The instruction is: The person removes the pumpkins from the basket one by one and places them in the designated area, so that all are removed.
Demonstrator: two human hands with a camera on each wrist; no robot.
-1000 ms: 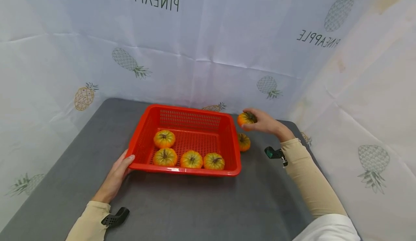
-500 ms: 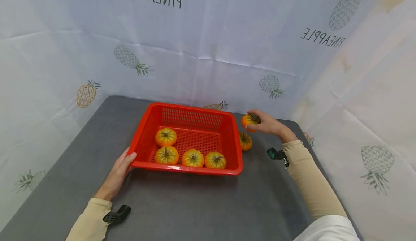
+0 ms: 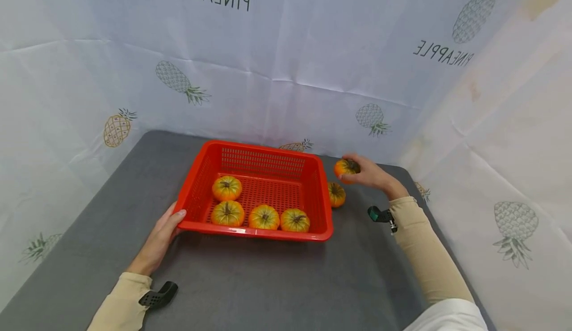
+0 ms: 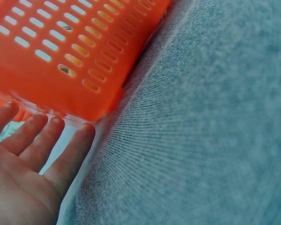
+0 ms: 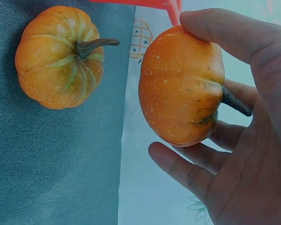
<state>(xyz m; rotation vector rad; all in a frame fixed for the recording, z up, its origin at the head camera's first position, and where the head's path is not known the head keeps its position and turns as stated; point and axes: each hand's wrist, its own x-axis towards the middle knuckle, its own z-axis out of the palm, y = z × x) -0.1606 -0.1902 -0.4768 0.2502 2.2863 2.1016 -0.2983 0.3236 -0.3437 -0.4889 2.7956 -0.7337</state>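
A red slotted basket stands on the grey table with several small orange pumpkins inside, three along its near side and one behind at the left. My left hand holds the basket's near left corner, thumb on the rim; the left wrist view shows the fingers extended at the basket's outer side. My right hand grips a pumpkin just past the basket's right side. In the right wrist view, thumb and fingers hold that pumpkin with its stem toward the palm. Another pumpkin lies on the table beside it.
White cloth walls with pineapple prints rise behind the table and at both sides. The grey table extends in front of the basket and to its left. Black devices are strapped at both wrists.
Over the last second the right hand, still gripping its pumpkin, has shifted slightly right and away from the basket. The left hand keeps its hold on the corner.
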